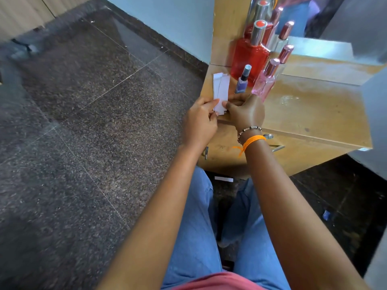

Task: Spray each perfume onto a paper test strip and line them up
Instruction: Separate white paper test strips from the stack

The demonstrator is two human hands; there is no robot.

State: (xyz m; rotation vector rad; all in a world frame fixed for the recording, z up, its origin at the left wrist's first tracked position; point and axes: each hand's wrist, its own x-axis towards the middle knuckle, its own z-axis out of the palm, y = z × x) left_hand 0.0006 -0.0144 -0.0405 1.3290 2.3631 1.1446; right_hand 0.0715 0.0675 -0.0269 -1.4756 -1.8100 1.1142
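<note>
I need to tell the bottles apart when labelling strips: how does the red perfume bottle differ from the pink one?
The red bottle is wide, deep red and has a silver cap with a red top; the pink bottle is slim, pale pink and has a rosy metallic cap. The red stands farther back, the pink nearer the hands. Both are capped, see-through and standing on the wooden shelf.

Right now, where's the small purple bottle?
In the head view, the small purple bottle stands on the wooden shelf, between the paper strips on its left and the pink bottle on its right.
</note>
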